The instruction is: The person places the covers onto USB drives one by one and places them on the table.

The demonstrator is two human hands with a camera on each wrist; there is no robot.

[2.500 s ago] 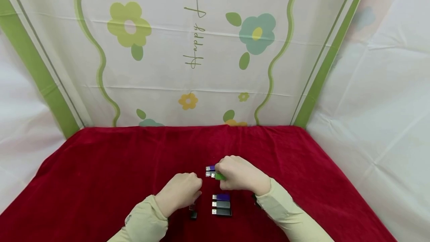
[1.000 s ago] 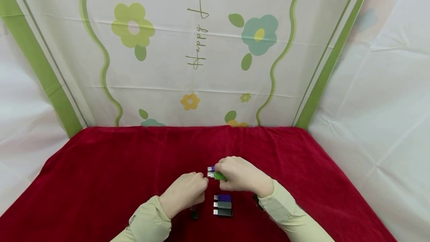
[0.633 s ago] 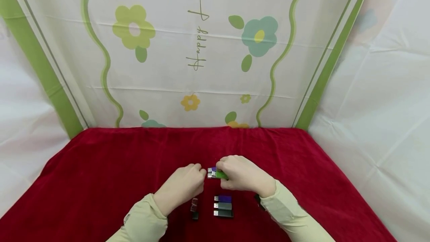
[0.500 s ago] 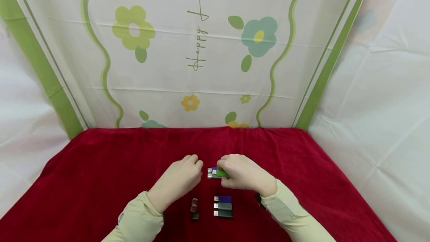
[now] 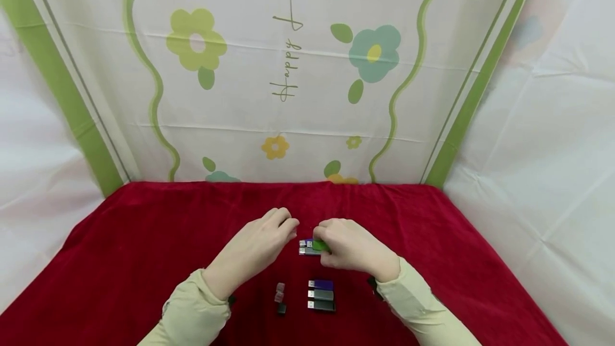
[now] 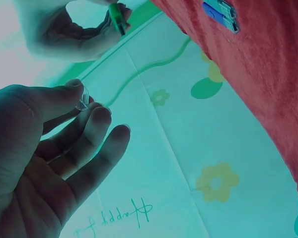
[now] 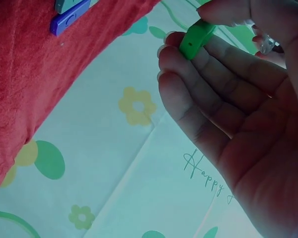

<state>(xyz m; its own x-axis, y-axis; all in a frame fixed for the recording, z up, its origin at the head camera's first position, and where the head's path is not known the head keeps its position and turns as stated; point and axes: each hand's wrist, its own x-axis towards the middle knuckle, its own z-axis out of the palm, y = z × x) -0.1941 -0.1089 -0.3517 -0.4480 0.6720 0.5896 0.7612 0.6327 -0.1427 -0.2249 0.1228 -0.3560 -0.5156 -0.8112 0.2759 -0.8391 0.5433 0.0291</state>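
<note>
1 green USB stick [image 7: 195, 40] is pinched by the right hand [image 5: 354, 244], 1 clear cap [image 6: 84, 100] by the left [image 5: 253, 243].

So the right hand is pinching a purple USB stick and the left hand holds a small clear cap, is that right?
Not quite: the right hand is pinching a green USB stick, not a purple one, as the right wrist view shows. The left hand does hold a small clear cap.
</note>
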